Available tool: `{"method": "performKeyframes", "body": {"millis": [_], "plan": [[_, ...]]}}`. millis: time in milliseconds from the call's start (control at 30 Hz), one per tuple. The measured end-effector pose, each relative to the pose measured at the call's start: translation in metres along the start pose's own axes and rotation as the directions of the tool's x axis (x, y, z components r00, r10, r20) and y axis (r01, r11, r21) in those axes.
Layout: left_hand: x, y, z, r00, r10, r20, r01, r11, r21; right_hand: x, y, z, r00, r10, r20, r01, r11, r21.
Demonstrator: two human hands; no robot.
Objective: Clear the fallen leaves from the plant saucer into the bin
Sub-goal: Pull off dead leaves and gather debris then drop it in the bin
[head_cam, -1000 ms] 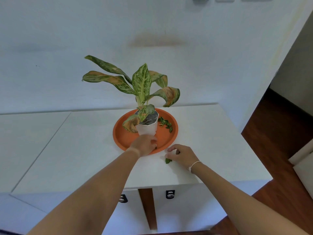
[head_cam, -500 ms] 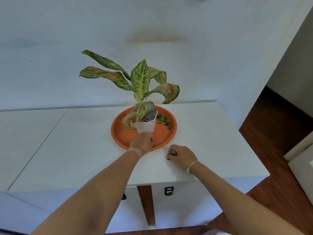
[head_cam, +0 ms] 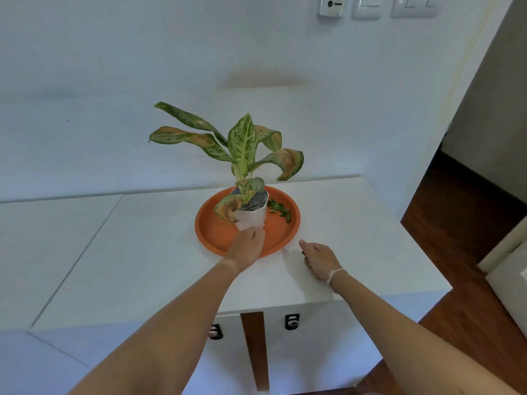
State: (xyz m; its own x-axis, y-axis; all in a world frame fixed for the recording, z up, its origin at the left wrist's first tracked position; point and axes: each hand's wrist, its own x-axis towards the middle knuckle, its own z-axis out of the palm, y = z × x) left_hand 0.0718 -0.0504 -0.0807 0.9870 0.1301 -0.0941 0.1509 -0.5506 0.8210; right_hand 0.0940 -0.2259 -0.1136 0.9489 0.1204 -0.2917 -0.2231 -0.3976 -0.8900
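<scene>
While the left hand (head_cam: 248,246) grips the base of the white pot (head_cam: 251,216) standing in the orange saucer (head_cam: 216,235), the right hand (head_cam: 319,259) hovers over the white counter (head_cam: 142,252) just beside the saucer's near right rim, its fingers (head_cam: 306,246) curled around a small dark scrap, barely visible. A little heap of fallen leaves (head_cam: 281,208) lies in the saucer, right of the pot. The plant (head_cam: 242,146) has mottled green leaves with browned tips.
</scene>
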Motion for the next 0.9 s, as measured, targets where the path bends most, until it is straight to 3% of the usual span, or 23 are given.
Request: {"method": "performKeyframes", "body": {"millis": [200, 300, 467, 567, 700, 900], "plan": [[-0.009, 0.004, 0.01, 0.98, -0.142, 0.14, 0.188, 0.891, -0.413, -0.011, 0.003, -0.007, 0.984, 0.174, 0.047, -0.18, 0.931, 0.317], [-0.011, 0.005, 0.015, 0.953, -0.194, 0.233, 0.294, 0.775, -0.56, -0.013, 0.008, -0.006, 0.97, 0.233, 0.071, -0.237, 0.835, 0.497], [-0.014, 0.009, 0.022, 0.872, -0.228, 0.434, 0.481, 0.568, -0.668, -0.022, 0.012, -0.001, 0.956, 0.28, 0.088, -0.271, 0.725, 0.634], [-0.017, 0.008, 0.023, 0.842, -0.241, 0.483, 0.536, 0.478, -0.696, -0.026, 0.013, 0.001, 0.956, 0.281, 0.087, -0.26, 0.672, 0.693], [-0.018, -0.001, 0.021, 0.837, -0.297, 0.459, 0.547, 0.474, -0.69, -0.025, 0.015, 0.005, 0.957, 0.286, 0.047, -0.231, 0.657, 0.718], [-0.017, -0.019, 0.01, 0.826, -0.383, 0.413, 0.562, 0.516, -0.647, -0.017, 0.008, 0.009, 0.956, 0.293, 0.014, -0.237, 0.742, 0.627]]}}
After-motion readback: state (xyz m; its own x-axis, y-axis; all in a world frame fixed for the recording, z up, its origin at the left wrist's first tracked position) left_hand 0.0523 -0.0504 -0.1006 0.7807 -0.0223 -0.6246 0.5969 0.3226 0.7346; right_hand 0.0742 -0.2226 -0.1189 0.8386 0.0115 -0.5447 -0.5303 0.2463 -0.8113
